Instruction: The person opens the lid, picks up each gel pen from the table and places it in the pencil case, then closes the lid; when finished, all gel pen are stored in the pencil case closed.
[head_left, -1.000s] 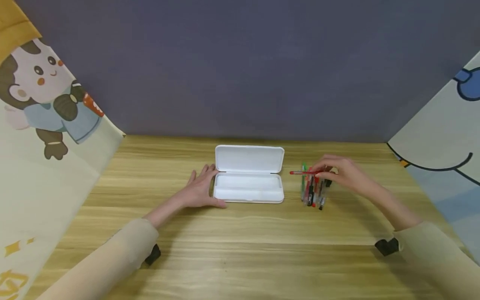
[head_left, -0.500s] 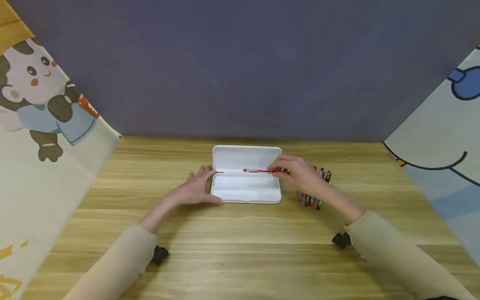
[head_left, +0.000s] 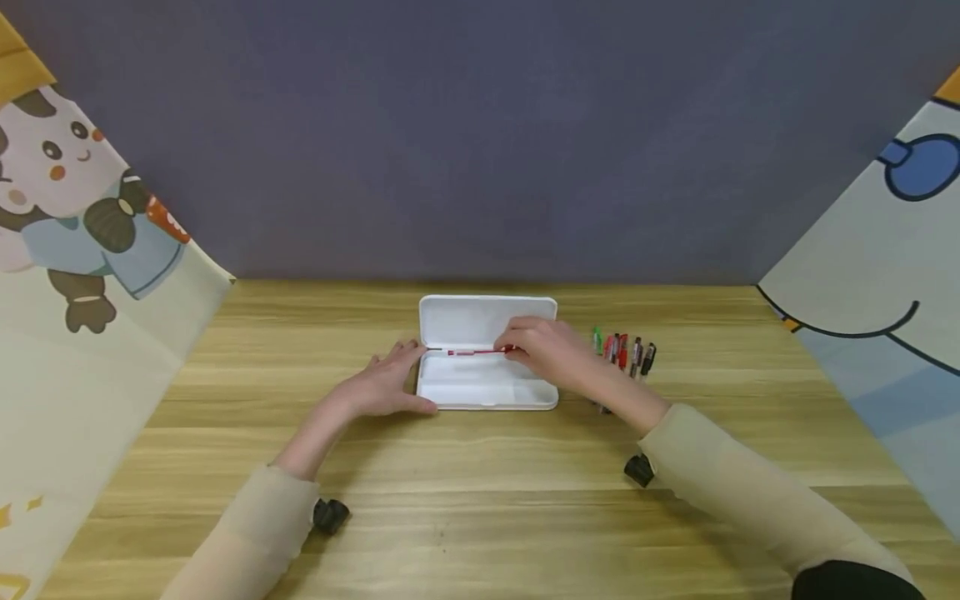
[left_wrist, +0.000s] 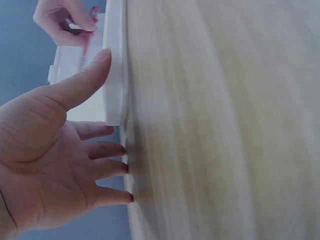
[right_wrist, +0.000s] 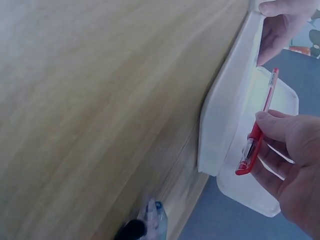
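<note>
A white pencil case (head_left: pixel 480 394) lies on the table with its lid raised at the back. My left hand (head_left: pixel 384 387) spreads along its left end, the thumb at the front corner and the fingers behind. In the left wrist view these fingers (left_wrist: pixel 107 169) are straight and apart, reaching down to the table. Over the case, my right hand (head_left: pixel 551 350) pinches a red gel pen (right_wrist: pixel 257 131) between thumb and fingers. The pen (head_left: pixel 468 352) is held lengthwise, close over the hinge side of the case.
Several more pens (head_left: pixel 624 350), with green, red and black caps, lie side by side on the wooden table (head_left: pixel 480 500) to the right of the case, partly hidden by my right forearm. A dark grey panel (head_left: pixel 480 150) rises behind the table.
My right hand has carried the red gel pen left from the pens to over the case. The left hand has kept its place at the case's left end.
</note>
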